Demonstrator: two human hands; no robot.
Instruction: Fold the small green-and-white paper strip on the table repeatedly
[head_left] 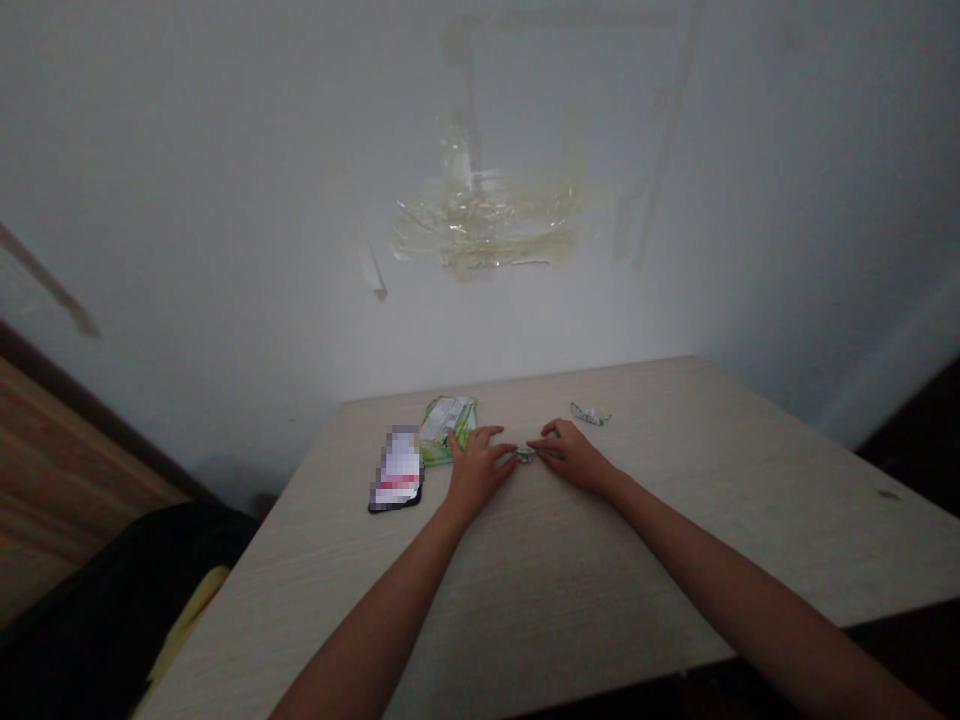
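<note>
Lying at the left of a pale table (637, 600), a phone (401, 468) rests face up, its upper right corner just beside a green and white packet (454, 412); a sideways sweep of the nearer hand could push one into the other. Next comes the person's left hand (476, 468), bare, palm down, partly covering the packet's lower right edge in this view; whether the hand touches the packet cannot be told, but if it does, a pull of the wrist could drag the packet along. Between the two hands, low over the table or resting on it, is the small pale piece (525, 454) they are working on. The fingertips of the left hand appear closed on its left end, and those of the right hand (571, 455) on its right end, so the grip looks like a light pinch from both sides. Being so small, the piece could slip from either pinch, and if it is as thin as it looks, uneven pulling could crease or tear it; the dim light would make such a fault hard to notice. Beyond the right hand, farther back and well apart from the phone, a crumpled strip (591, 414) lies loose, where a careless knuckle might knock it away.
</note>
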